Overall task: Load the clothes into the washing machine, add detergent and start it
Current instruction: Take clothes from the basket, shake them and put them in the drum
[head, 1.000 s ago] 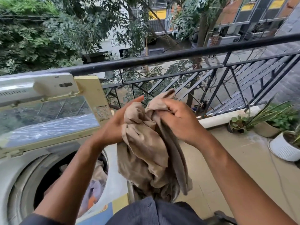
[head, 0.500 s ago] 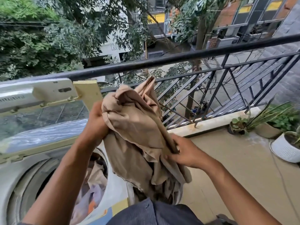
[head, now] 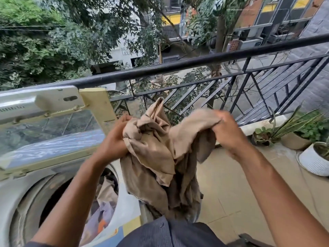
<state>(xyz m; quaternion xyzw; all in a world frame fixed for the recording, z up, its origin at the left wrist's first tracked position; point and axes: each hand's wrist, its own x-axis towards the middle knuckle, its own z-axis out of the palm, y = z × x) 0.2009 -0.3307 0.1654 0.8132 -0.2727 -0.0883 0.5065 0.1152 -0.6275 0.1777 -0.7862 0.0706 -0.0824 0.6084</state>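
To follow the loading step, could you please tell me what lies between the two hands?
In the head view, a bunched tan garment spans the gap; the left hand and right hand each grip it.

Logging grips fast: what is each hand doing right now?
Left hand: closed, gripping the tan garment.
Right hand: closed, fingers curled round the same garment's other end.

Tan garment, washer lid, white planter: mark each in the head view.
Tan garment (head: 153, 148): head view, on the bunched cloth between the hands.
Washer lid (head: 53, 138): head view, on its raised clear panel.
White planter (head: 310, 160): head view, on its ribbed outer wall.
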